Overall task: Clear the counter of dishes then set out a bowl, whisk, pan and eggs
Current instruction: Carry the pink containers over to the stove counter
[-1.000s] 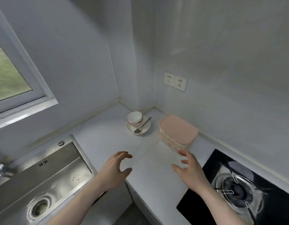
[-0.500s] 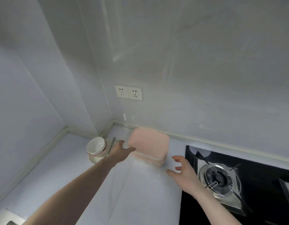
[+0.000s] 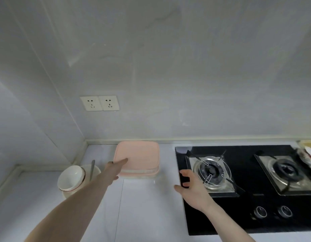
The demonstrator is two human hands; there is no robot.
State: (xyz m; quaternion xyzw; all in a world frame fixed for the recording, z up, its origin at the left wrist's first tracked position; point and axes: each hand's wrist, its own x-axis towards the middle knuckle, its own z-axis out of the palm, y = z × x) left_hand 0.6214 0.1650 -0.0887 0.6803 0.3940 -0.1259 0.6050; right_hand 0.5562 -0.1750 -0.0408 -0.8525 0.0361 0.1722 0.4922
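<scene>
Dishes sit toward the back corner of the white counter (image 3: 142, 206): a stack of pink-lidded containers (image 3: 139, 154) lies close to the rear wall, between the corner and the black gas stove (image 3: 247, 206), and a white bowl (image 3: 70, 177) stands tilted on a small plate (image 3: 97, 169) just left of it, with a spoon (image 3: 92, 169) resting on that plate beside the bowl. The left hand (image 3: 114, 169) reaches across the counter with fingers stretched out flat, its fingertips (image 3: 125, 160) lying on the top lid near the stack's left edge; it grips nothing. The right hand (image 3: 191, 187) hovers over the stove's left edge, well apart from the stack, fingers spread and curled loosely, empty. Two burners show on the stove, with two knobs (image 3: 272, 211) at its front. A double wall socket (image 3: 99, 103) is set above the corner. At the far right edge another plate (image 3: 308, 153) is partly visible, too cut off to describe.
</scene>
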